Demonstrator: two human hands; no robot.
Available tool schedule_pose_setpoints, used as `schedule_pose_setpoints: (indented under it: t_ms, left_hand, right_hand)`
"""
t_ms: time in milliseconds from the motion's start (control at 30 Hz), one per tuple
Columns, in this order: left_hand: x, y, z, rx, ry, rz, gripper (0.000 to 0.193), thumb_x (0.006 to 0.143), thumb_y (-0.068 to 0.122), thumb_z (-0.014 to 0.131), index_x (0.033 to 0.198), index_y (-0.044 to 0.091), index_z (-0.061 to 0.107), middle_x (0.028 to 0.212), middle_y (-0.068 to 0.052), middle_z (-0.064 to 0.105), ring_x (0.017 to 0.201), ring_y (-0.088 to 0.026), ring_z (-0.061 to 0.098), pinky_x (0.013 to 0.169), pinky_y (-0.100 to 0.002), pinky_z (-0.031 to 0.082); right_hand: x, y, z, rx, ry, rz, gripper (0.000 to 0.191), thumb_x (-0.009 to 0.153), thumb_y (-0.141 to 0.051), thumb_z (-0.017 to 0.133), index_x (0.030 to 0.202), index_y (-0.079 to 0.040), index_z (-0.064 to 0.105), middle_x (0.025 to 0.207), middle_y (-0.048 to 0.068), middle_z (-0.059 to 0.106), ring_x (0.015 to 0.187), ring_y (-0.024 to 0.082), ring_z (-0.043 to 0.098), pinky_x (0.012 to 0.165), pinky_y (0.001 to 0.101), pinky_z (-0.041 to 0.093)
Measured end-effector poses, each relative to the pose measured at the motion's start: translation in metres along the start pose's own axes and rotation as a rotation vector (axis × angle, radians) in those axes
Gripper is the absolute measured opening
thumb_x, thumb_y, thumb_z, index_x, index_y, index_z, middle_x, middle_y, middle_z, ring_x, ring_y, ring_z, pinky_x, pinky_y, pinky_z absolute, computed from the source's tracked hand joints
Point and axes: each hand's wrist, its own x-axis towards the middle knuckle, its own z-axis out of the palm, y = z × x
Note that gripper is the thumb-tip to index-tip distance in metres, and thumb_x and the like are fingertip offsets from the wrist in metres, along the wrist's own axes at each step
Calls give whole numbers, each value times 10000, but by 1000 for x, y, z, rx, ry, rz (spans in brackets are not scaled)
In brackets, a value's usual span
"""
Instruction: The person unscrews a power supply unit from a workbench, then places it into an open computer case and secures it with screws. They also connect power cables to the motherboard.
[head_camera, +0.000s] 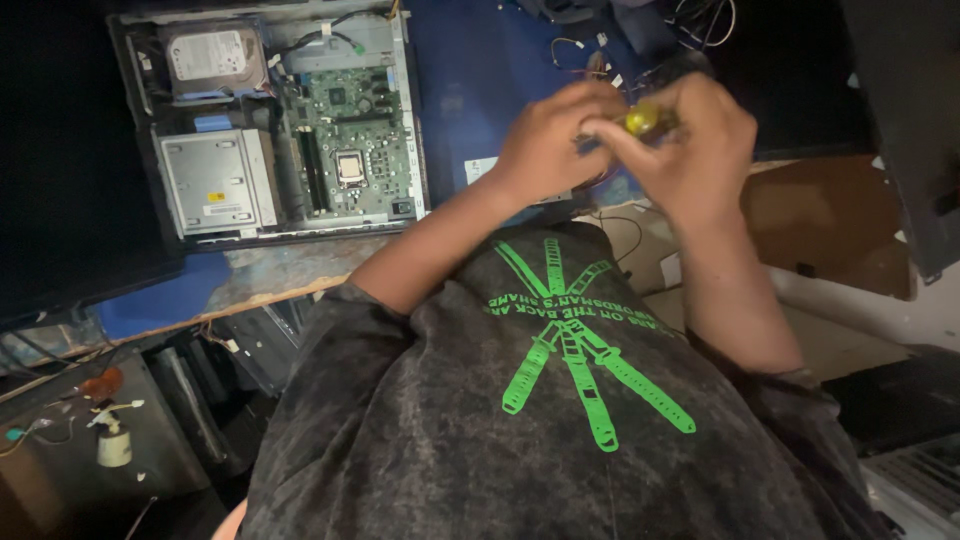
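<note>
L hand (548, 135) & R hand (690, 150) meet above the desk's (470, 70) near edge, fingers pinching a yellow-handled screwdriver (645, 120) btwn them. Open PC case (270, 125) w/ motherboard (355, 140) and hard drive (213, 55) lies at desk's left side.

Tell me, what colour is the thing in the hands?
Yellow: the small tool handle between both hands shows in the head view.

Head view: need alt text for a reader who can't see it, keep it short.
Seen from above, a person's left hand and right hand meet over a blue mat, gripping a yellow tool handle. To the left lies an open computer case with its motherboard and hard drive exposed.
</note>
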Motion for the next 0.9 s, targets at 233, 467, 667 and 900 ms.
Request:
schedule_pose_setpoints:
  t_ms: [233, 467, 667, 900]
  left_hand:
    - [9, -7, -14, -276, -222, -69, 413, 976, 80, 656, 1379, 56, 566, 1140, -142, 740, 1043, -323, 759, 896, -408, 600]
    - [13, -9, -14, -165, -318, -16, 400, 1059, 126, 639, 1405, 4, 480, 1178, -197, 690, 1097, -407, 674, 903, -483, 532]
    - [11, 6, -4, -154, -105, 78, 337, 921, 165, 742, 1220, 61, 629, 1189, -156, 690, 1061, -338, 705, 891, -414, 582]
    - [9, 6, 3, -30, -154, -90, 229, 906, 191, 797, 1024, 62, 648, 925, -96, 707, 865, -334, 729, 733, -424, 564]
  right_hand:
    - [10, -21, -25, -49, -89, -185, 395, 874, -162, 900, 1102, 35, 644, 1058, 201, 649, 981, 369, 665, 851, 418, 549]
    - [8, -29, -29, -28, -158, -265, 312, 951, 35, 716, 1252, -10, 648, 1137, 185, 676, 1104, 358, 689, 959, 417, 569]
    - [-5, -11, -6, -113, 34, -52, 343, 985, -218, 905, 1035, -2, 643, 882, 89, 681, 712, 206, 720, 643, 313, 553]
    - [-8, -10, -7, -460, 59, -36, 457, 939, -352, 932, 803, -70, 599, 720, 75, 608, 621, 274, 626, 560, 372, 476]
